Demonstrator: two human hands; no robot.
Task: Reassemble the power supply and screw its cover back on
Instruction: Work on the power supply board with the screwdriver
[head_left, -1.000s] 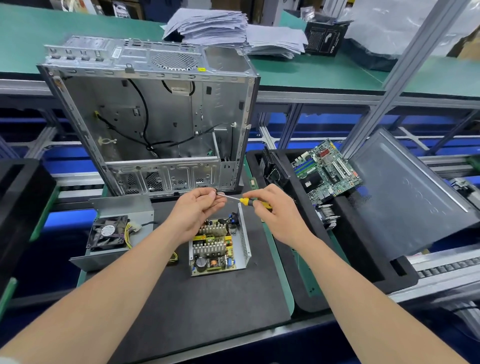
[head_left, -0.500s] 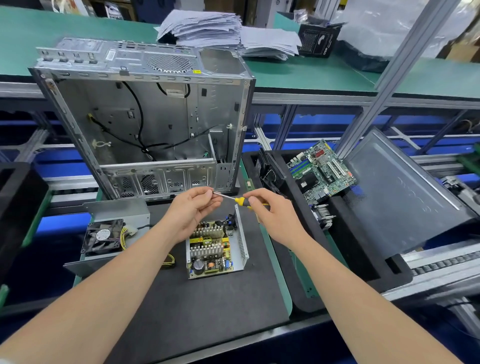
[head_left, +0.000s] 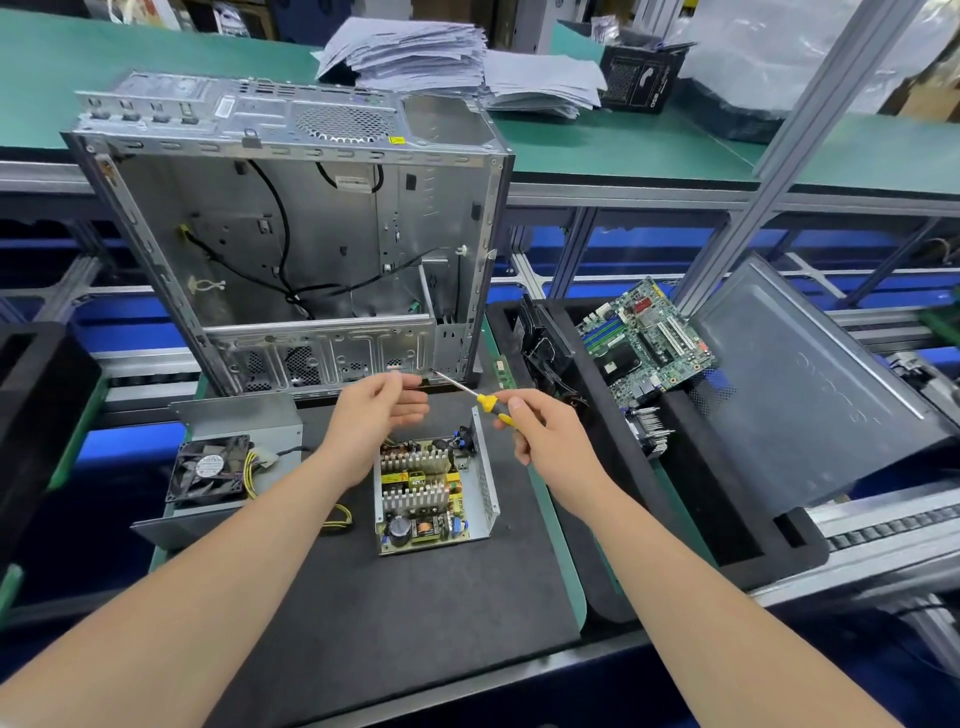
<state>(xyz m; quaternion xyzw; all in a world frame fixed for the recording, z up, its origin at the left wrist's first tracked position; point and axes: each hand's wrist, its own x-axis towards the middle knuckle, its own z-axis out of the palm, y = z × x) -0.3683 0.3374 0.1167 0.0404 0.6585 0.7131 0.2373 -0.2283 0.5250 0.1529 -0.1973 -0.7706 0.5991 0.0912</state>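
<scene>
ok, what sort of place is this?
Probably a PC assembly or repair line. A stripped computer case stands upright, a bare motherboard lies in a black foam tray, and the right hand holds a screwdriver near an open power supply.

The left hand (head_left: 376, 415) no longer pinches the screwdriver (head_left: 485, 402) tip; its fingers (head_left: 413, 410) now hang loosened, just apart from it.

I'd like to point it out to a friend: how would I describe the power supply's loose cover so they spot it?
Find the big bare metal computer case standing behind the black mat. In front of its left corner lies a bent grey metal cover. Unlike the open power supply tray to its right, full of circuitry, it carries a black fan and yellow wires.
</scene>
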